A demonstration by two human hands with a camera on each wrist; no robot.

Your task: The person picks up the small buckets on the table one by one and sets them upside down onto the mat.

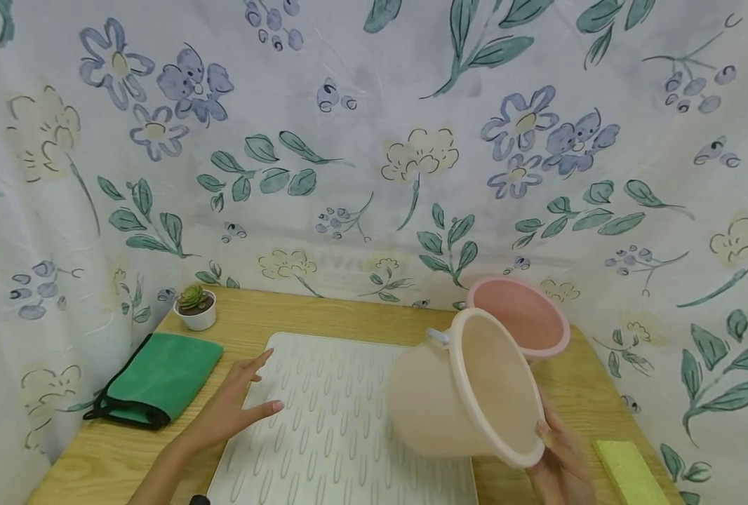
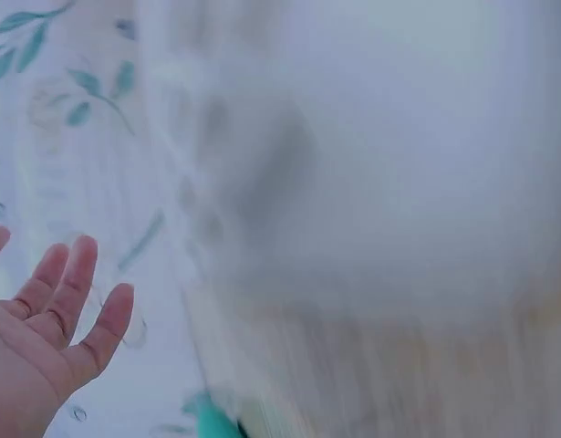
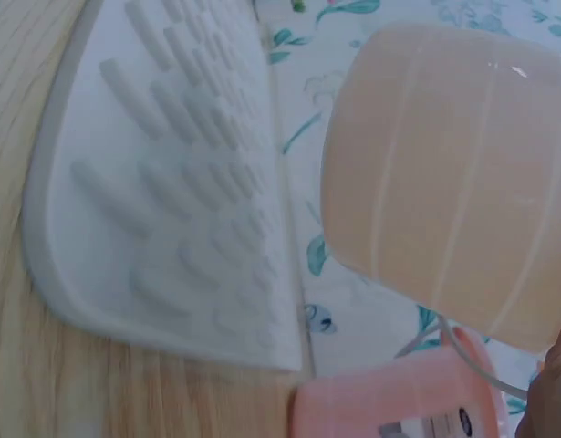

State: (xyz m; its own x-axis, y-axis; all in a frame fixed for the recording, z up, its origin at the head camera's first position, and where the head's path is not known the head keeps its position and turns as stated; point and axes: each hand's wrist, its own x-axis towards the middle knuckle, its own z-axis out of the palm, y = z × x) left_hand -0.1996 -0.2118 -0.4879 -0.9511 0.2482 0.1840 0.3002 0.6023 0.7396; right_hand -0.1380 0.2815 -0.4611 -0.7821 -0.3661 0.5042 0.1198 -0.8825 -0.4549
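My right hand grips the rim of a pale peach plastic bucket, held tilted on its side above the right part of a white ribbed drying mat. The bucket fills the right wrist view, with the mat beneath it. My left hand hovers flat over the mat's left edge, fingers straight and spread, holding nothing. In the blurred left wrist view the left hand shows an open palm.
A pink bucket stands behind the peach one at the back right. A folded green cloth and a small potted succulent sit at the left. A yellow sponge lies at the front right. Floral fabric surrounds the wooden table.
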